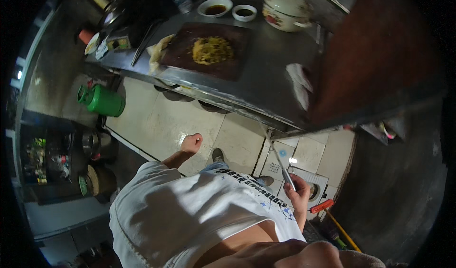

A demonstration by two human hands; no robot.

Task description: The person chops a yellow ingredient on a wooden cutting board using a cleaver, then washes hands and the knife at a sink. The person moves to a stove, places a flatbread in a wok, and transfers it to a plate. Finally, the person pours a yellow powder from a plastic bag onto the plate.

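Observation:
My right hand grips the silvery handle of a long knife. Its thin blade, seen almost edge-on, points away from me towards the metal counter. On my left, my left hand hangs over the tiled floor with its fingers curled, and nothing shows in it. Both hands are apart from the counter. A dark brown cutting board lies on the counter, bearing a heap of chopped yellow-green food. A crumpled yellowish cloth touches the board's left side.
Behind the board stand two white bowls of dark liquid, one larger and one smaller, and a flowered lidded pot. A white cloth lies at right. A green gas cylinder stands left; a red-headed floor tool is right.

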